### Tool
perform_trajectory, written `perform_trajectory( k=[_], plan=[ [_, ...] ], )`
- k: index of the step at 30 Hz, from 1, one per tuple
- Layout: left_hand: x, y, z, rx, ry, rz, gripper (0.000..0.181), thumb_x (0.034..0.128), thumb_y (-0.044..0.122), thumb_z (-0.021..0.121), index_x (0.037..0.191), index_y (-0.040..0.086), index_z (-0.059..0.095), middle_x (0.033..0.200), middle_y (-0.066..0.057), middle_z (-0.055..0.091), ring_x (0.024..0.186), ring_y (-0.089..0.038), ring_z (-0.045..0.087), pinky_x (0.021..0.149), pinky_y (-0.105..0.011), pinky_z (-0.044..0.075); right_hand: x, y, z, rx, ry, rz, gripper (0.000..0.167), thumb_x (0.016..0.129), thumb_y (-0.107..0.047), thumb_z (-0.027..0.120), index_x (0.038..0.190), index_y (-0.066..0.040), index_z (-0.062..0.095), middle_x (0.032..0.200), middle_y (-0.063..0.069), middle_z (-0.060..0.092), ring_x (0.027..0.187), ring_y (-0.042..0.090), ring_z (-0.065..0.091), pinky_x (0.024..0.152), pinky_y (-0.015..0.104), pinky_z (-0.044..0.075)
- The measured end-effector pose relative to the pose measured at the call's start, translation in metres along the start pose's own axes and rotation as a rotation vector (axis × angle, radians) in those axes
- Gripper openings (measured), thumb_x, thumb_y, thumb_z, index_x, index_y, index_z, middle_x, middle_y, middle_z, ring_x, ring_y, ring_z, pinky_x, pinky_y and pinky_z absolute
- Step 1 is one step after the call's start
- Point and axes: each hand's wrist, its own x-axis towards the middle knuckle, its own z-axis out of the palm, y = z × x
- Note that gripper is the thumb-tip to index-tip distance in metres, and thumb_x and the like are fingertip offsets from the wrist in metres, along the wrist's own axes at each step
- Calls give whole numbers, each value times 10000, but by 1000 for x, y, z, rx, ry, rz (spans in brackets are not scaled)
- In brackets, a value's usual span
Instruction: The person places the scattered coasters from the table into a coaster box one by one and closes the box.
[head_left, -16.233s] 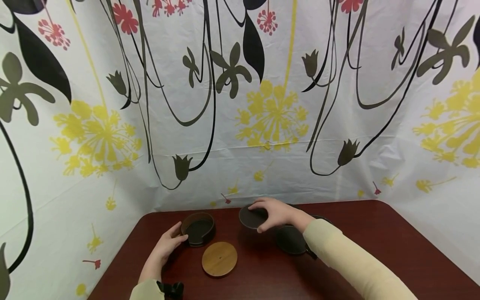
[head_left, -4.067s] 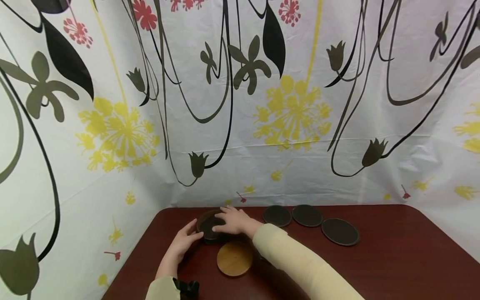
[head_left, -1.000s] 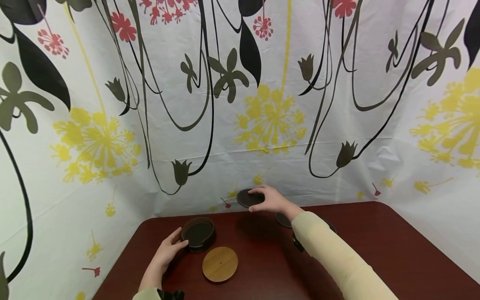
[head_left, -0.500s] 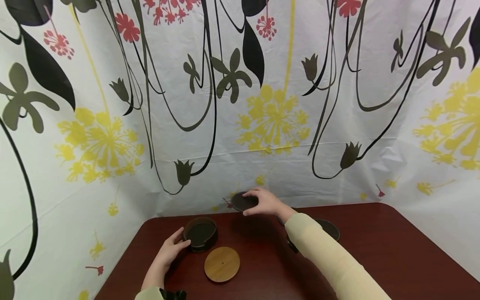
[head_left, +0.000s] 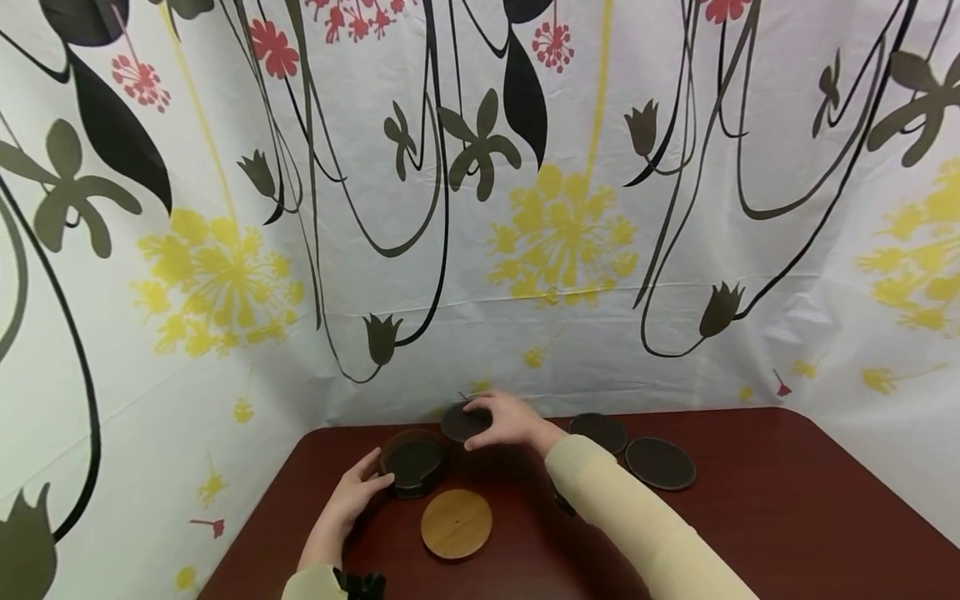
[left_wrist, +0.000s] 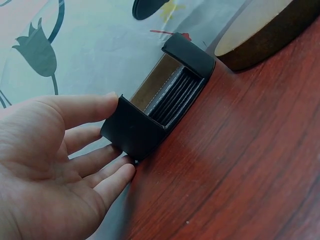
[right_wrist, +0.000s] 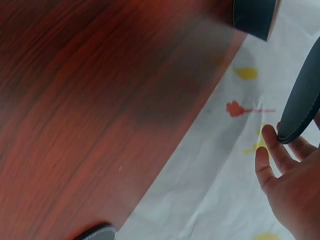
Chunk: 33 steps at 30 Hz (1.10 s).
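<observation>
A round dark coaster holder point(head_left: 414, 468) stands near the table's far left, and in the left wrist view several coasters point(left_wrist: 176, 100) lie stacked inside its front gap. My left hand point(head_left: 356, 493) grips the holder's left side, thumb at the upper edge and fingers along the wall. Just right of the holder, my right hand point(head_left: 512, 421) pinches a dark round coaster point(head_left: 463, 422) by its edges, held above the table. Two more dark coasters, a left one point(head_left: 597, 432) and a right one point(head_left: 660, 463), lie flat beyond my right forearm.
A round wooden disc point(head_left: 456, 523) lies in front of the holder, showing thick sides in the left wrist view. Behind the red-brown table point(head_left: 780, 500) hangs a white flower-patterned curtain point(head_left: 570, 350), close to the table's far edge.
About four seconds ago, three coasters lay on the right and my right hand was at the holder. Since then it has lifted one and carried it left and lower. My left hand keeps its place.
</observation>
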Motion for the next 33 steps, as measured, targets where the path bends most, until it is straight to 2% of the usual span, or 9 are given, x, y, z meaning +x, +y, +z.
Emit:
perform_trajectory(
  k=[9,17,24,33],
  plan=[
    [1,-1,2,-11,7,-16,715,933,204,666,1524,43,298,1533,-284,236,1371,-472,272,1059,-592,306,13,-15,19,-17,-26,-16,648,738,-586,734,1281,-247,638,1440,132,464,1312,279,438,1020,451,405],
    [0,1,1,1,16,-8,717,933,204,666,1523,37,295,1529,-281,252,1367,-467,287,1056,-589,314,22,-29,40,-92,-49,-8,663,723,-628,732,1261,-250,651,1378,97,506,1207,276,518,958,435,452],
    [1,2,3,5,15,-7,700,945,188,647,1523,28,287,1516,-292,271,1359,-469,300,1047,-582,333,23,-41,52,-115,-57,-6,633,738,-593,743,1249,-229,661,1339,93,533,1169,269,537,935,425,469],
    [2,2,3,-4,24,-31,727,936,246,664,1529,53,291,1525,-273,269,1365,-452,305,1049,-582,330,24,-56,62,-125,-130,37,654,780,-620,696,1322,-263,616,1490,109,413,1300,327,451,1002,487,423]
  ],
)
